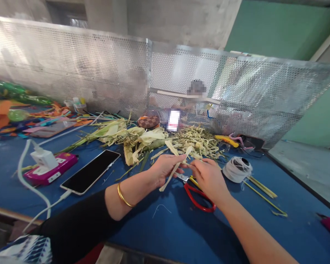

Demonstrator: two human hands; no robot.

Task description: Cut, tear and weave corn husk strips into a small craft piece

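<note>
My left hand [167, 168] pinches pale corn husk strips [172, 176] between thumb and fingers, above the middle of the blue table. One strip hangs below the hand and another sticks up past the thumb. Close beside it, my right hand [209, 176] is closed on the same husk piece, its fingertips almost meeting the left ones. Under the hands lie red-handled scissors [199, 201], partly covered by the right hand. A spool of white thread [237, 169] stands just right of that hand. Behind both hands are a heap of shredded husk [199, 143] and larger husk leaves [151, 137].
At left, a phone [90, 171] lies cabled near a magenta power strip [51, 168] with a white charger. Thin stalks [264, 189] lie at right. A perforated metal screen [99, 69] borders the table's back. A checkered pouch [148, 121] sits before it.
</note>
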